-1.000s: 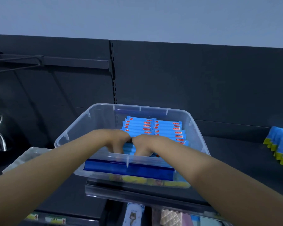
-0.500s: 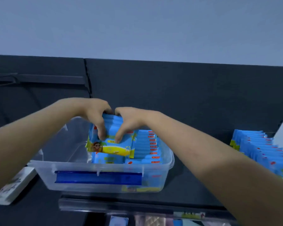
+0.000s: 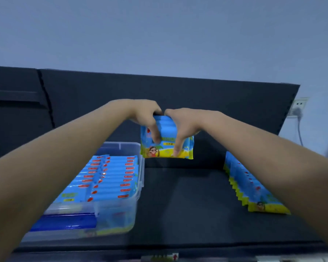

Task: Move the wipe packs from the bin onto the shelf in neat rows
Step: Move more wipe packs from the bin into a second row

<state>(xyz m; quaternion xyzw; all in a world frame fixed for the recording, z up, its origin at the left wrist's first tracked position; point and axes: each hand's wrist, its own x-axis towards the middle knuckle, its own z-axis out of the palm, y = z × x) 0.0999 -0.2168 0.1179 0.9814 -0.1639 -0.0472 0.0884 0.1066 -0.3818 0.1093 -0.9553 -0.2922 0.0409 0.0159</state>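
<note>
Two hands: one left hand [image 3: 146, 118], one right hand [image 3: 184, 125]. One clear bin [image 3: 121, 146] with two rows of wipe packs [image 3: 112, 178], roughly nine in each. One held bundle [image 3: 167, 146] of several packs. One shelf [image 3: 187, 205] carrying one row [image 3: 250, 188], partly hidden.

Clear glossy plastic bin [image 3: 119, 214], shiny film wipe packs [image 3: 112, 178], matt dark shelf [image 3: 187, 205].

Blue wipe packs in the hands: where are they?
Head view, centre: the held blue wipe packs hang above the dark shelf, between the clear plastic bin, left, and the shelved row of packs, right.
</note>
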